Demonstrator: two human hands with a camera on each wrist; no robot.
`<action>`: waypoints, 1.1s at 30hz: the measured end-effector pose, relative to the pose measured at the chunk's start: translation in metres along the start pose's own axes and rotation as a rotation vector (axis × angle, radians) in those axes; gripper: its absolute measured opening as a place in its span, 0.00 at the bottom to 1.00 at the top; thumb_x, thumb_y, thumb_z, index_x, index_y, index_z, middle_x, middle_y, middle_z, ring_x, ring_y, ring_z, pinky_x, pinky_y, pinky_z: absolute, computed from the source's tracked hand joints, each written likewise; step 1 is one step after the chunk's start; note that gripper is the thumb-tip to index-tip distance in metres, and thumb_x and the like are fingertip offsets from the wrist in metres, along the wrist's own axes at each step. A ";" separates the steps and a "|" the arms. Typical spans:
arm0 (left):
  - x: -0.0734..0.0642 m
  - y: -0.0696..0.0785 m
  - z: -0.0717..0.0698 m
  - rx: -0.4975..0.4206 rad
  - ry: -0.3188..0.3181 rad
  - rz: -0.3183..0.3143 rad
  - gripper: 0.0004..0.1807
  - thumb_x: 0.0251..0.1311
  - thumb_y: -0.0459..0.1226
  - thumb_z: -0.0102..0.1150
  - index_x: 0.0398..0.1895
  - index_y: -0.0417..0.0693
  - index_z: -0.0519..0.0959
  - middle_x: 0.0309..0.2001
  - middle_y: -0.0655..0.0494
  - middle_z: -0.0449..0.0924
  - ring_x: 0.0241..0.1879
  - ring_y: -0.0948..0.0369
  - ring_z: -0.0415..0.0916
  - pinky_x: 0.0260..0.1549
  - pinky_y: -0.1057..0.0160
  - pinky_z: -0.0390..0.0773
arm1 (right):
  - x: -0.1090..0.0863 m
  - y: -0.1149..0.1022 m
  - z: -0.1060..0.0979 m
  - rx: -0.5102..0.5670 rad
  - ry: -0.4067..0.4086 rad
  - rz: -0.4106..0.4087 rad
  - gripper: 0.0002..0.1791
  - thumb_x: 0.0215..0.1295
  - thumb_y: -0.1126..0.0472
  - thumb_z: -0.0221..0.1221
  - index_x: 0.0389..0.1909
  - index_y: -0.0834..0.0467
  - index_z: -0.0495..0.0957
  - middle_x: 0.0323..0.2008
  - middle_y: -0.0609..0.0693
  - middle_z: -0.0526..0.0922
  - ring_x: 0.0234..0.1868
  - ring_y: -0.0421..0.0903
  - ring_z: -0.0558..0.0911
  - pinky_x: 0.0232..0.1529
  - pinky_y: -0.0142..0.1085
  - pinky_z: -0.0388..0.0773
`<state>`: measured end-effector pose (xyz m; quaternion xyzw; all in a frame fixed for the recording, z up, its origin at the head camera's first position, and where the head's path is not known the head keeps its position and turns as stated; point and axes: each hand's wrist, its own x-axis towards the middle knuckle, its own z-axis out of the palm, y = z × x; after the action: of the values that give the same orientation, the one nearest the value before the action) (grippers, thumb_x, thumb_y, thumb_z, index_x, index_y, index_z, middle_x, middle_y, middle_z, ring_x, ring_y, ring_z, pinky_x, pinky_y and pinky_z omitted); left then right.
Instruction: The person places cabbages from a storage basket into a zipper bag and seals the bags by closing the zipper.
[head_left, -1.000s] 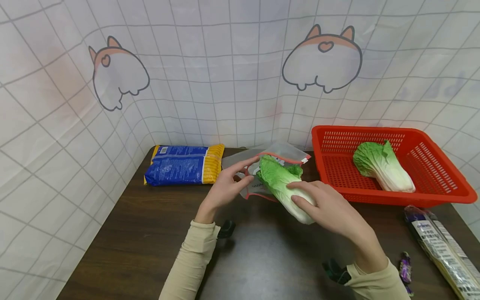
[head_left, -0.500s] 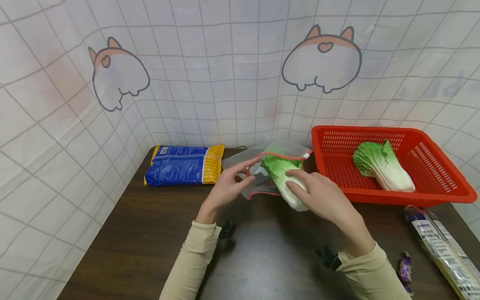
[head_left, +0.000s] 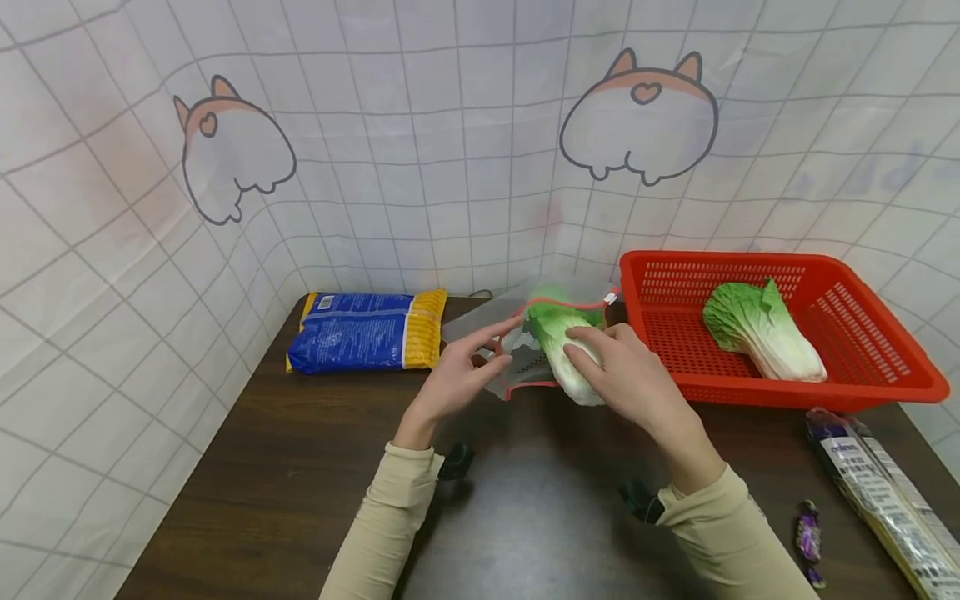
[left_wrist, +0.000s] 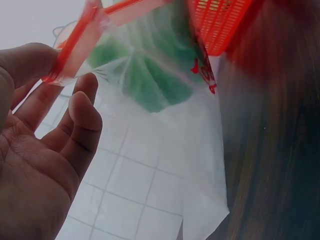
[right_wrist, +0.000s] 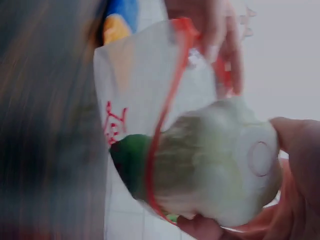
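Note:
My right hand (head_left: pixel 630 371) grips a napa cabbage (head_left: pixel 566 354) by its white stem end. The green leafy end is inside a clear zip bag (head_left: pixel 525 371) with a red-edged mouth. At the mouth's left side my left hand (head_left: pixel 461 371) pinches the red edge between thumb and fingers. Through the plastic in the left wrist view, the green leaves (left_wrist: pixel 155 82) show near the opening, and the bag's lower part hangs slack. In the right wrist view, the cabbage's pale base (right_wrist: pixel 240 160) sticks out of the bag, with right-hand fingers around it.
At the right stands a red basket (head_left: pixel 660 379) with another napa cabbage (head_left: pixel 772 333) in it. A blue and yellow packet (head_left: pixel 360 333) lies at the back left. A long clear package (head_left: pixel 885 500) and a small purple-wrapped item (head_left: pixel 809 533) lie at the right.
My right hand has pushed the cabbage up and left, deeper into the bag. The left hand has stayed at the bag's mouth.

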<state>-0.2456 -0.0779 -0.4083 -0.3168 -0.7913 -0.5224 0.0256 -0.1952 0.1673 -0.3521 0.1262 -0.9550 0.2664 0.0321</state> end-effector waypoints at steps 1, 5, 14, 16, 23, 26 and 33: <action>0.000 0.000 0.000 -0.003 -0.001 0.002 0.26 0.68 0.35 0.58 0.69 0.60 0.71 0.47 0.55 0.79 0.39 0.61 0.73 0.35 0.61 0.78 | 0.002 0.000 0.001 0.003 0.005 0.008 0.26 0.74 0.42 0.47 0.64 0.50 0.74 0.53 0.60 0.75 0.55 0.56 0.71 0.46 0.54 0.74; -0.001 0.000 0.001 -0.007 -0.010 -0.001 0.26 0.68 0.36 0.57 0.69 0.58 0.71 0.46 0.51 0.78 0.40 0.61 0.72 0.36 0.60 0.78 | 0.009 0.002 0.007 0.161 -0.023 0.002 0.30 0.73 0.39 0.47 0.67 0.51 0.71 0.55 0.58 0.76 0.55 0.55 0.74 0.49 0.52 0.74; -0.002 0.001 0.000 -0.032 -0.008 -0.022 0.26 0.68 0.34 0.57 0.69 0.58 0.71 0.59 0.55 0.75 0.40 0.59 0.73 0.34 0.59 0.78 | 0.020 0.005 0.016 0.300 -0.092 0.003 0.35 0.73 0.42 0.50 0.74 0.57 0.60 0.61 0.66 0.65 0.60 0.61 0.67 0.52 0.54 0.72; -0.002 0.001 0.000 -0.031 -0.012 -0.015 0.26 0.68 0.33 0.57 0.69 0.57 0.71 0.60 0.57 0.75 0.40 0.59 0.72 0.34 0.59 0.79 | 0.022 0.003 0.021 0.238 -0.060 0.011 0.36 0.72 0.42 0.50 0.74 0.57 0.60 0.61 0.68 0.63 0.61 0.61 0.64 0.53 0.55 0.71; -0.001 0.003 0.002 -0.039 -0.012 -0.016 0.27 0.66 0.31 0.58 0.68 0.58 0.72 0.59 0.56 0.76 0.37 0.60 0.73 0.34 0.59 0.80 | 0.031 -0.006 0.032 0.286 -0.037 0.039 0.35 0.74 0.48 0.49 0.74 0.62 0.56 0.65 0.70 0.59 0.63 0.63 0.62 0.56 0.57 0.69; 0.000 0.004 0.004 -0.030 -0.023 -0.002 0.27 0.65 0.29 0.58 0.68 0.54 0.73 0.50 0.50 0.79 0.32 0.58 0.74 0.30 0.61 0.78 | 0.038 -0.009 0.042 0.168 0.067 0.054 0.34 0.73 0.50 0.51 0.72 0.65 0.58 0.63 0.73 0.58 0.59 0.67 0.65 0.54 0.59 0.70; 0.001 0.005 0.004 -0.032 0.020 -0.006 0.28 0.66 0.30 0.57 0.69 0.57 0.71 0.57 0.52 0.78 0.34 0.57 0.77 0.31 0.63 0.78 | 0.044 -0.008 0.049 0.237 -0.034 0.019 0.39 0.74 0.47 0.49 0.76 0.63 0.50 0.70 0.72 0.50 0.63 0.66 0.64 0.59 0.58 0.67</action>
<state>-0.2421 -0.0727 -0.4061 -0.3098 -0.7834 -0.5381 0.0268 -0.2359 0.1257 -0.3844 0.1244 -0.9184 0.3757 -0.0018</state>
